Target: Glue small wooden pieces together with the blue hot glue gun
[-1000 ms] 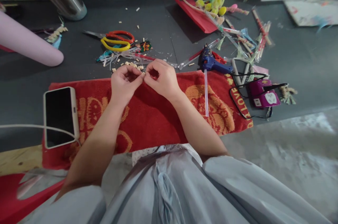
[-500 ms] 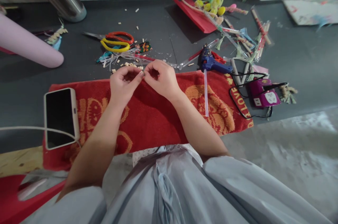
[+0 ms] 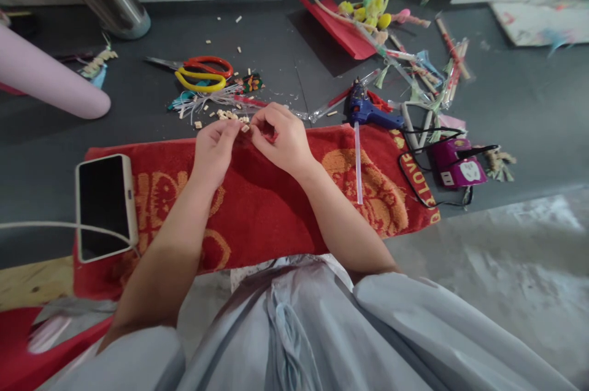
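Above the back edge of the red towel (image 3: 271, 194), my left hand (image 3: 214, 148) is closed in a pinch, thumb against fingers. My right hand (image 3: 285, 142) sits just to the right with its thumb and fingertips drawn together. A tiny pale block-like piece (image 3: 245, 128) shows between the two sets of fingertips; which hand grips it I cannot tell. Right behind my fingers lies a small heap of similar pale pieces (image 3: 227, 115). Beyond it are a bundle of white and blue strands (image 3: 196, 101) and scissors (image 3: 205, 75) with red and yellow handles.
At right, a blue glue gun (image 3: 368, 110) with a clear stick lies near a purple plug block (image 3: 460, 164) and its black cord. A phone (image 3: 105, 207) with a white cable rests on the towel's left. Red paper (image 3: 343, 29) and wrapped sticks clutter the back right.
My left fingertips have drawn slightly left, away from the right ones, and the fingers have closed together. A pale piece now shows in the gap. My right hand has barely moved.
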Action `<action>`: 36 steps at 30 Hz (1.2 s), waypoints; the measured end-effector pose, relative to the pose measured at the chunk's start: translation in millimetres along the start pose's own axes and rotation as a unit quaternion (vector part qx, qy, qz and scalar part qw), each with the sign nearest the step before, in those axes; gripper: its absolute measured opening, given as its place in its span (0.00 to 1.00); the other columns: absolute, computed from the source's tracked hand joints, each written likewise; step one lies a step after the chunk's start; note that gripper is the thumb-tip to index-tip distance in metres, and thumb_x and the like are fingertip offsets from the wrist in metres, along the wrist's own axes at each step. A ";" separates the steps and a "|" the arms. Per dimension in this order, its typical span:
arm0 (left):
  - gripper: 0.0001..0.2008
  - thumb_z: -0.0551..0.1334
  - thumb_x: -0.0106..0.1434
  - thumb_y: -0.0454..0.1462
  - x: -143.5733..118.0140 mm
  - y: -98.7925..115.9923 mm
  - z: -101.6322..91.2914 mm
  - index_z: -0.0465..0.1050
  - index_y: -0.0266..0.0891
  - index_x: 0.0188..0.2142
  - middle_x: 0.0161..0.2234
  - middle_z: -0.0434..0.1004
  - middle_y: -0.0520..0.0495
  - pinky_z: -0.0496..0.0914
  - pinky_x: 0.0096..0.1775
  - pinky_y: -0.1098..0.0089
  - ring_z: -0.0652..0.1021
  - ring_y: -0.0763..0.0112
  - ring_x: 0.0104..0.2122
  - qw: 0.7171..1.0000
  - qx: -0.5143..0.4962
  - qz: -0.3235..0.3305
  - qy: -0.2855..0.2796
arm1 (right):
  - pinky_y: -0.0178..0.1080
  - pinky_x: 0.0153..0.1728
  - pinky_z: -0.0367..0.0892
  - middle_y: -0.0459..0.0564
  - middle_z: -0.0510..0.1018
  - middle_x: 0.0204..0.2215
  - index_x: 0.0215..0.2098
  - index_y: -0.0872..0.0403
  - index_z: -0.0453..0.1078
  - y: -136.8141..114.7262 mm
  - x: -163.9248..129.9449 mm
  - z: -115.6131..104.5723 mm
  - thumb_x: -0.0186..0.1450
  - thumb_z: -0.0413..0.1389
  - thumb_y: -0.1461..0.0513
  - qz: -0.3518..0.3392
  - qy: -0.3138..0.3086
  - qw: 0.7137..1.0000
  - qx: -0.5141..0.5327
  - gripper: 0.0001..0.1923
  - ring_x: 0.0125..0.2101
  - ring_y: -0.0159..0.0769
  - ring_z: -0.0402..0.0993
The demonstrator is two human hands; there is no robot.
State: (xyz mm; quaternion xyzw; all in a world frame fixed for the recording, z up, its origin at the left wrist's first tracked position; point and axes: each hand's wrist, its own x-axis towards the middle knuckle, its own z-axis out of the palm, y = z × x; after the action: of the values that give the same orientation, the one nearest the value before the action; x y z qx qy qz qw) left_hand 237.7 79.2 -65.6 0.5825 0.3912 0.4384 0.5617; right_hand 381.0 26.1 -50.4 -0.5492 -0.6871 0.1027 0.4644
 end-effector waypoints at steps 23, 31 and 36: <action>0.15 0.66 0.58 0.51 -5.9 10.5 -4.2 0.76 0.41 0.32 0.31 0.78 0.49 0.72 0.37 0.69 0.77 0.71 0.33 0.980 0.164 0.116 0.000 | 0.38 0.38 0.69 0.48 0.73 0.32 0.33 0.52 0.65 -2.6 0.0 -2.3 0.67 0.49 0.63 0.026 0.002 0.999 0.022 0.06 0.35 0.32 0.70; 0.08 0.67 0.58 0.45 -10.2 20.1 -5.3 0.78 0.45 0.30 0.34 0.79 0.48 0.71 0.43 0.64 0.78 0.65 0.37 0.951 0.232 0.203 0.006 | 0.35 0.33 0.67 0.46 0.71 0.30 0.30 0.52 0.63 -2.6 0.8 -4.0 0.64 0.50 0.65 0.027 -0.001 0.999 0.037 0.05 0.30 0.29 0.67; 0.08 0.68 0.58 0.44 -10.2 14.8 -2.8 0.77 0.44 0.32 0.33 0.79 0.49 0.72 0.41 0.66 0.78 0.68 0.36 0.960 0.209 0.187 0.008 | 0.35 0.34 0.66 0.46 0.70 0.29 0.28 0.52 0.60 -2.1 1.6 -3.9 0.62 0.51 0.67 0.033 -0.003 0.999 0.040 0.06 0.31 0.30 0.67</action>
State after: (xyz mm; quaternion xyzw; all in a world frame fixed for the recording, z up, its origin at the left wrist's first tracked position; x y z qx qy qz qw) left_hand 231.3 69.5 -51.5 0.7463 0.3629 0.4482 0.3325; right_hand 382.6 25.3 -46.0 -0.5526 -0.6653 0.1473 0.4799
